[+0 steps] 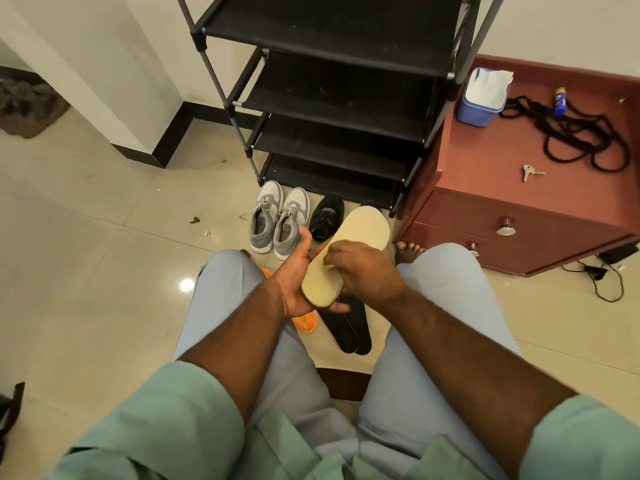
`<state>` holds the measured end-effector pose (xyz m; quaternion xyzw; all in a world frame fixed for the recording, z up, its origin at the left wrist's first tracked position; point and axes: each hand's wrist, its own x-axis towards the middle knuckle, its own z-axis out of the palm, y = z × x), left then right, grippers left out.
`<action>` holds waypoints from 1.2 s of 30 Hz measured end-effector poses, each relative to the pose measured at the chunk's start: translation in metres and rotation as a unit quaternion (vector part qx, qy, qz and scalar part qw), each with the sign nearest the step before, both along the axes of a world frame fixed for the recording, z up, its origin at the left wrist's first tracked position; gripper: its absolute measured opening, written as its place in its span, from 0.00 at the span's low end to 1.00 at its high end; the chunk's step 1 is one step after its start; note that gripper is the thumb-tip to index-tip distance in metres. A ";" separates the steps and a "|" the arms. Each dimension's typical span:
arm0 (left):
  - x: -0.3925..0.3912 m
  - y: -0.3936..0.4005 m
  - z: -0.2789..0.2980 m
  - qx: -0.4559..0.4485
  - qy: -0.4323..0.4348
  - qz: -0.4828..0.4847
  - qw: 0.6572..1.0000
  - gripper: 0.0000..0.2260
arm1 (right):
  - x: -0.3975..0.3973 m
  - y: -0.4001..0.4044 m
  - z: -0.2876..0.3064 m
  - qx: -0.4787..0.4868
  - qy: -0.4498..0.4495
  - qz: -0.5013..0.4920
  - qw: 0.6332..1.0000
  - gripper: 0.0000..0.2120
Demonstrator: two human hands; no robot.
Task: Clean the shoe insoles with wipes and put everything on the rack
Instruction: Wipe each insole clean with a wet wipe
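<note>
Gripping the cream insole (349, 251) in my left hand (294, 282), my right hand (363, 268) pinches a wipe (327, 260) against it, before the shoe rack (332, 84).

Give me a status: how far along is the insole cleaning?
Nothing is on the rack. In hand: the left hand cradles the beige insole while the right hand presses on its surface; no wipe is visible. Left: the black insoles and both shoe pairs are on the floor. Wipes are in the blue tub.

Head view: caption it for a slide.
Seated person's left hand holds a cream insole while right hand rubs it.
</note>
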<state>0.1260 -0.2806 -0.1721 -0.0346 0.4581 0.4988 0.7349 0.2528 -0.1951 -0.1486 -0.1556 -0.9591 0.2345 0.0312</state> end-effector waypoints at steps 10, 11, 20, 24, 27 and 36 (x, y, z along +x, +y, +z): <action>-0.007 0.000 -0.006 -0.002 -0.025 0.039 0.999 0.35 | 0.003 -0.015 0.006 -0.031 0.049 0.085 0.995 0.13; -0.008 0.000 -0.005 0.004 -0.019 0.030 0.999 0.35 | 0.003 -0.005 0.002 -0.034 0.048 0.029 0.998 0.12; -0.014 0.000 -0.016 0.018 -0.034 0.038 0.999 0.30 | 0.007 -0.022 0.009 -0.015 0.053 0.126 0.991 0.12; -0.015 0.001 -0.019 0.013 -0.009 0.031 0.999 0.26 | 0.006 0.001 0.004 -0.028 0.020 0.013 0.999 0.12; -0.015 0.001 -0.019 -0.026 0.013 0.048 0.998 0.23 | 0.006 -0.017 0.009 -0.019 0.048 0.111 0.992 0.10; -0.018 0.003 -0.023 0.003 0.010 0.124 0.992 0.19 | 0.007 0.000 0.003 -0.029 0.028 0.037 0.999 0.09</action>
